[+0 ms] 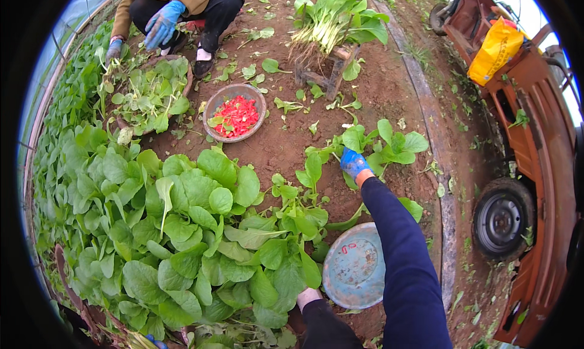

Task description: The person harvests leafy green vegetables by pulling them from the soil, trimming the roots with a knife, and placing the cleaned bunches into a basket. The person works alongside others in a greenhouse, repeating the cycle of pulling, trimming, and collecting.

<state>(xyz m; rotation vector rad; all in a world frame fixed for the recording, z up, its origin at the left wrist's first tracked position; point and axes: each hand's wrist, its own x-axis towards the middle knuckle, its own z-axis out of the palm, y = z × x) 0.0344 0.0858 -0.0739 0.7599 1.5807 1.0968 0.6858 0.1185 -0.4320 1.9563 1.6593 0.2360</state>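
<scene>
My right hand, in a blue glove, reaches out over the soil and closes on a leafy green plant at its stems. Only the blue-gloved fingertips of my left hand show at the bottom edge, against a bunch of pale green stems; the rest of that hand is hidden. Between my arms spreads a dense patch of broad-leaved greens. Beside my right forearm a worn light-blue basin rests on the ground, partly covered by the sleeve.
Ahead, a co-worker's gloved hands are near a basin heaped with leaves. A bowl of red strips sits on the soil. Pulled greens lie on a small wooden stand. A rusty vehicle with a yellow bag flanks the right.
</scene>
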